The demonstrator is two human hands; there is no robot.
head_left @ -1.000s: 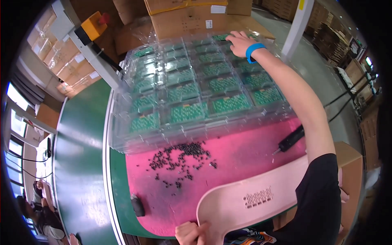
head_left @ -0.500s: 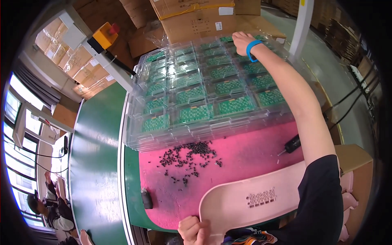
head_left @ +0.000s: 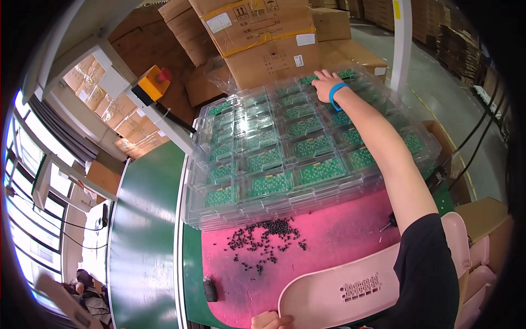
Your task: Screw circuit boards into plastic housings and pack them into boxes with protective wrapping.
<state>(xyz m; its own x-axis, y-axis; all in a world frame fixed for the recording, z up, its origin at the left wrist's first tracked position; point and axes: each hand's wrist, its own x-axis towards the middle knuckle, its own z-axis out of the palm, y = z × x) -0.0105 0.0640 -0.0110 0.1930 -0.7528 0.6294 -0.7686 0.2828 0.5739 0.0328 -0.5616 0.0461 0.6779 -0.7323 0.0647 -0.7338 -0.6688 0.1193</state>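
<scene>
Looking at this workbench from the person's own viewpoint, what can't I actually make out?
In the head view:
Left hand: cut off by the lower edge; whether it grips the pink panel is unclear.
Right hand: too far off and small to tell whether it grips a green board.
Black tool: mostly hidden behind the right forearm.
Black pieces: too small to tell what kind they are.

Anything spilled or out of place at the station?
Black parts lie loose on the pink mat, heaped near the trays with strays around. No container holds them, so it looks like a spill, though it may be deliberate. Nothing else stands out.
</scene>
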